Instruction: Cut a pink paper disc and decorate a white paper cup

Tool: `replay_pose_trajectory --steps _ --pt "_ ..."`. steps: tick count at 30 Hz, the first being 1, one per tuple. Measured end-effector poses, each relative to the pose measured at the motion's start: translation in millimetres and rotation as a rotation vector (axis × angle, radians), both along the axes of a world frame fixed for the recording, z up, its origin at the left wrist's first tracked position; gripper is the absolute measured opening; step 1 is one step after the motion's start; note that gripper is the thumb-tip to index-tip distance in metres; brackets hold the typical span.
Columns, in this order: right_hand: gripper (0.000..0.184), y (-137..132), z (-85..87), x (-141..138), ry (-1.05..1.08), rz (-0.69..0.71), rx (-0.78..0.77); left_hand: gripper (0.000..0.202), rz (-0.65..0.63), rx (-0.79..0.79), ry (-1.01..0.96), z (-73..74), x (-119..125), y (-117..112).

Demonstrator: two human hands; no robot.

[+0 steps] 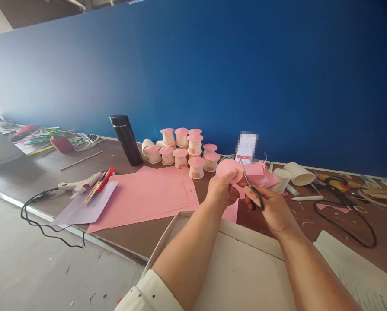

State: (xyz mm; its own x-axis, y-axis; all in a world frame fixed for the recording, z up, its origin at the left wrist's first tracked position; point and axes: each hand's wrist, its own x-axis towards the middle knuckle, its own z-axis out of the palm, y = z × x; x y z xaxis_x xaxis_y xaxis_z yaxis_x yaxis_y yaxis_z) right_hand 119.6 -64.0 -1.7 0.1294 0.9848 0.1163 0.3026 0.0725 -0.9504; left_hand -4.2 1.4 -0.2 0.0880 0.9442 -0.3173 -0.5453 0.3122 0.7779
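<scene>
My left hand (pixel 222 190) pinches a round pink paper disc (pixel 228 169) and holds it up above the table. My right hand (pixel 271 207) grips black-handled scissors (pixel 251 186), whose blades point up at the disc's right edge. A strip of pink paper hangs below the disc between my hands. Large pink paper sheets (pixel 148 194) lie flat on the brown table (pixel 31 172) to the left.
Several paper cups with pink lids (pixel 183 151) stand behind the sheets, beside a black flask (pixel 126 139). A glue gun (pixel 79 185) and red cutter (pixel 100 183) lie left on a lilac sheet. White cups (pixel 297 173) and a black cable (pixel 345 216) lie right. A cardboard box (pixel 245 268) is under my arms.
</scene>
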Motion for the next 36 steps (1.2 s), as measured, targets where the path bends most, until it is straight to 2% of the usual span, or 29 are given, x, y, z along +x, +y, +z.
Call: replay_pose_trajectory --steps 11,18,24,32,36 --pt "0.044 2 -2.6 2 0.066 0.001 -0.021 0.024 0.014 -0.009 -0.037 4.7 1 -2" --pt "0.044 3 -6.2 4 0.12 0.007 -0.037 0.03 0.016 -0.023 0.011 1.3 0 0" --pt "0.046 3 -5.7 4 0.084 0.001 -0.038 0.034 0.011 -0.034 0.022 -4.4 1 2" --pt "0.047 3 -4.6 6 0.05 -0.005 -0.048 0.034 -0.048 -0.125 -0.212 -3.7 3 4" --pt "0.046 4 -6.1 6 0.069 0.025 -0.066 0.03 -0.053 -0.135 -0.253 -2.1 2 4"
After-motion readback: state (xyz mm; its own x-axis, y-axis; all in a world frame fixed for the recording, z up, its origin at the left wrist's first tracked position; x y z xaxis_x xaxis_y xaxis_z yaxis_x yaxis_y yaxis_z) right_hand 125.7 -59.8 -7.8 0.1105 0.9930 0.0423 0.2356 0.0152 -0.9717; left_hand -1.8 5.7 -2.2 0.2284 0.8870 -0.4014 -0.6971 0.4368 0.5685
